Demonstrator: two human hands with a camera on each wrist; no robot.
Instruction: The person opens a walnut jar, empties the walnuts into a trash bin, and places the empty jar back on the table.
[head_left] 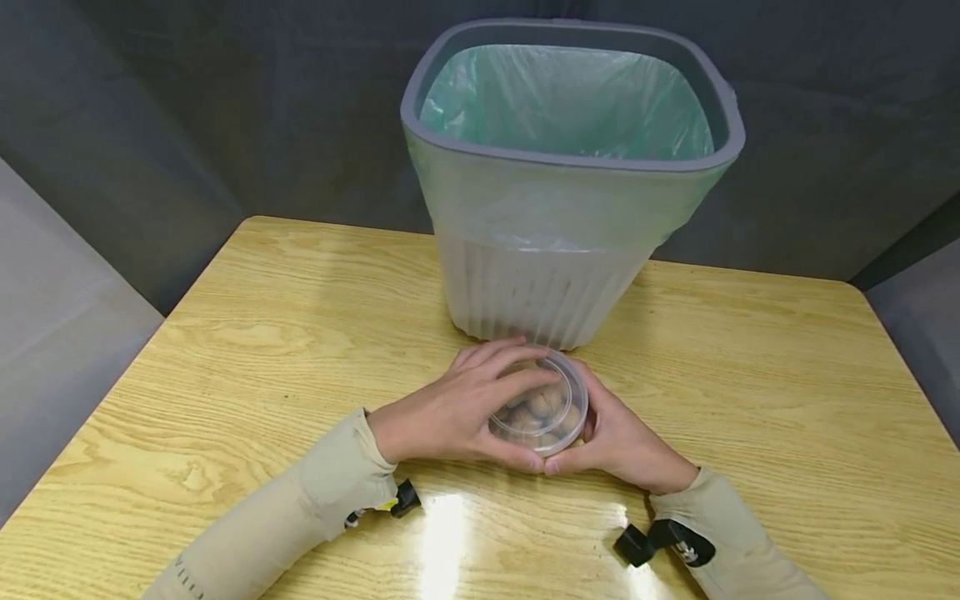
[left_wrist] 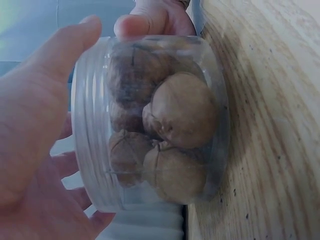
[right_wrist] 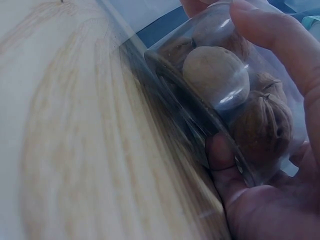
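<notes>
The bin [head_left: 572, 192] stands just past my hands, its wall blocking any reach straight to the far side. Bare table [head_left: 247, 333] lies open to my left and right, and near me too, so I can pass freely there.

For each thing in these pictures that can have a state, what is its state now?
Clear jar: lid on, standing on the table, filled with walnuts.
Lid: on the jar, covered by left fingers.
Left hand: grips the jar over its top.
Right hand: grips the jar's side.
Trash bin: upright, open, lined with a green bag.
Green bag: folded over the rim, nothing visible inside.
Table: carries the bin and jar.
</notes>
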